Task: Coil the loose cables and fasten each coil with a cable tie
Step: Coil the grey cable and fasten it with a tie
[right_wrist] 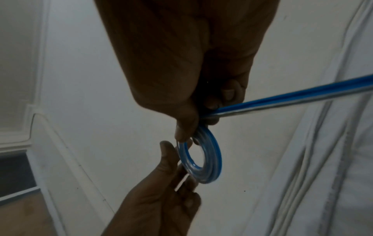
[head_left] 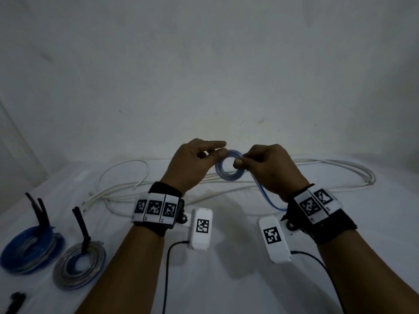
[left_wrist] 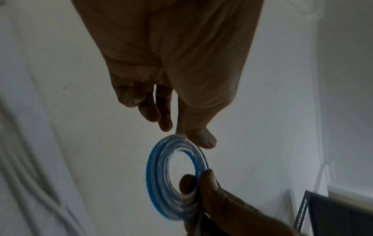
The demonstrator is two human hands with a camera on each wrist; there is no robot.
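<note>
A small coil of blue-and-clear cable [head_left: 229, 175] [left_wrist: 156, 172] [right_wrist: 214, 161] is held up above the white table between both hands. My left hand [head_left: 218, 149] [left_wrist: 181, 134] pinches the coil's left edge with thumb and finger, index stretched out above. My right hand [head_left: 240, 160] [right_wrist: 189, 137] pinches the opposite edge. The cable's loose tail [head_left: 264, 193] [right_wrist: 292, 95] passes through the right hand's curled fingers and drops toward the right wrist.
Two coils stand at the near left, each with black ties sticking up: a blue one [head_left: 31, 250] and a greyer one [head_left: 79, 265]. Loose white cables [head_left: 127, 186] sprawl across the table's back. A black object [head_left: 15, 300] lies at the bottom left.
</note>
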